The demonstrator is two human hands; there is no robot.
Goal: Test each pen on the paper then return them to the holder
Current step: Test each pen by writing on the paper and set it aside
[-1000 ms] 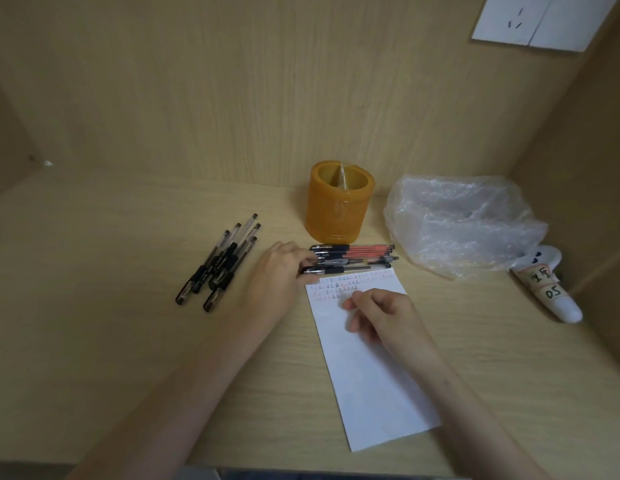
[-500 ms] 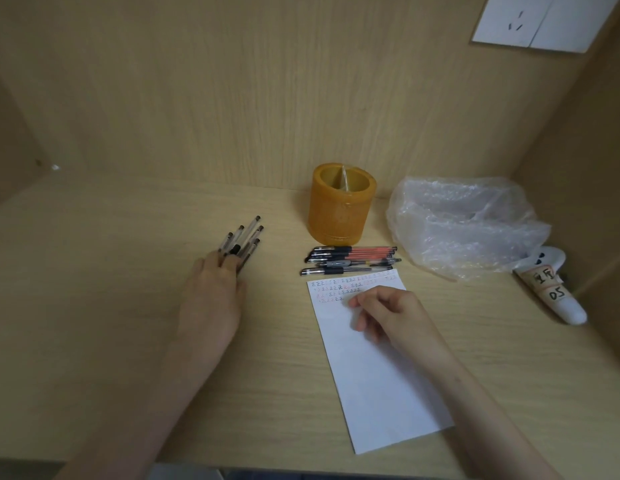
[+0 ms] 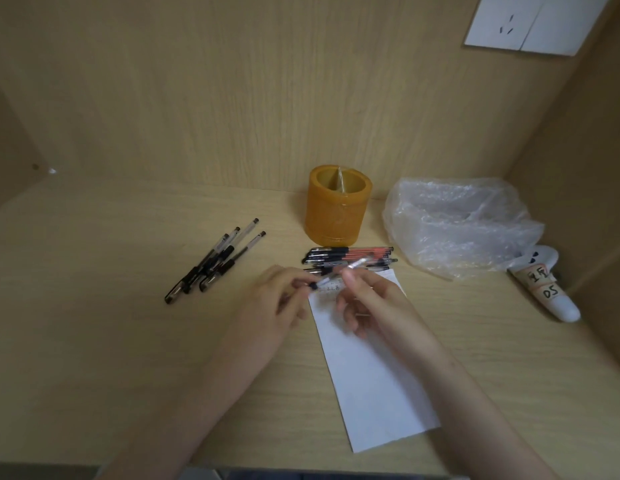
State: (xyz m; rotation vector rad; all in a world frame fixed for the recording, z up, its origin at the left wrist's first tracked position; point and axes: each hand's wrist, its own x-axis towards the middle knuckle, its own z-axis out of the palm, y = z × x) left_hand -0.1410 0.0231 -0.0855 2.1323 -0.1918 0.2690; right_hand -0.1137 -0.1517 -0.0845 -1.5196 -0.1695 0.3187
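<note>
Several black-capped clear plastic pens (image 3: 215, 263) at middle left, likely untested. One clear pen (image 3: 336, 277) pinched at dark end by left hand (image 3: 274, 306), barrel gripped by right hand (image 3: 374, 306), over scribbled white paper sheet (image 3: 378, 386). Above, row of pens (image 3: 350, 258), likely tested; orange cylindrical holder (image 3: 338, 206) without visible pens, returns pending.

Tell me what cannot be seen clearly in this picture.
- Head view: the pen between the left hand and right hand is motion-blurred; cap on or off unclear.
- Head view: marks on the paper are too small, partly behind hands.
- Head view: plastic bag contents, hidden by crumpled film.
</note>
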